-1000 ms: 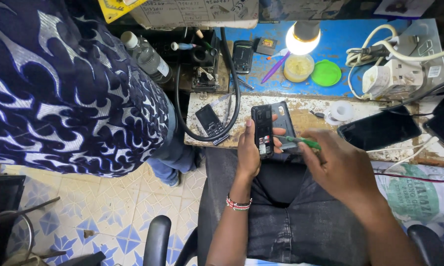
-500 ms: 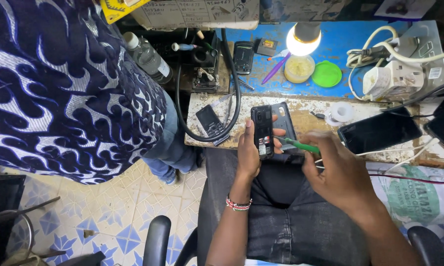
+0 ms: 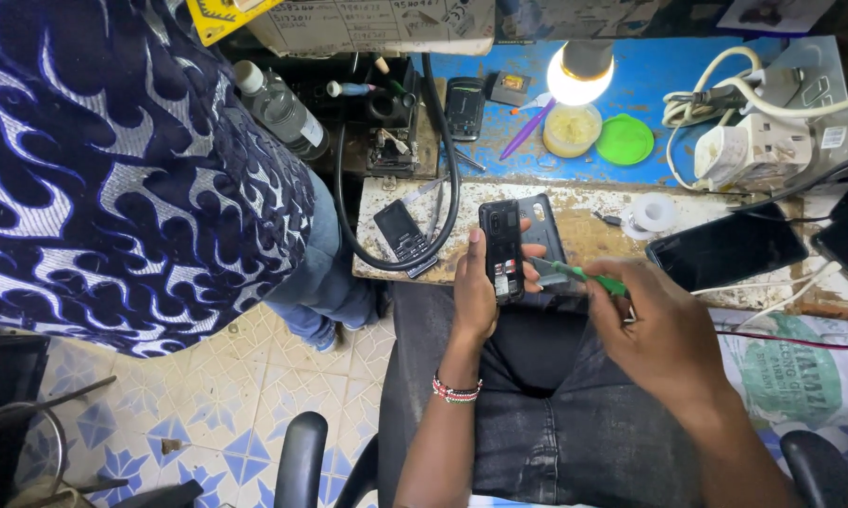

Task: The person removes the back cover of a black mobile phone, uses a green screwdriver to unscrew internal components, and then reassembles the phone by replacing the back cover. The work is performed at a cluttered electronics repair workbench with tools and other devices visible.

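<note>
With the left hand (image 3: 478, 292) pinching the opened phone (image 3: 502, 249) upright over the lap at the surface (image 3: 584, 246) edge and the right hand's (image 3: 652, 325) grip pressed around the green tool (image 3: 582, 276), one slip could gouge the board.

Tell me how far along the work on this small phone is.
Done: the phone already has its back cover off, its insides exposed; a grey cover lies just behind it. In hand: the left hand holds the phone upright while the right hand brings a green-handled tool to its lower right edge. Left: the cover is not yet back on. Whether any part inside has been changed cannot be told.
</note>
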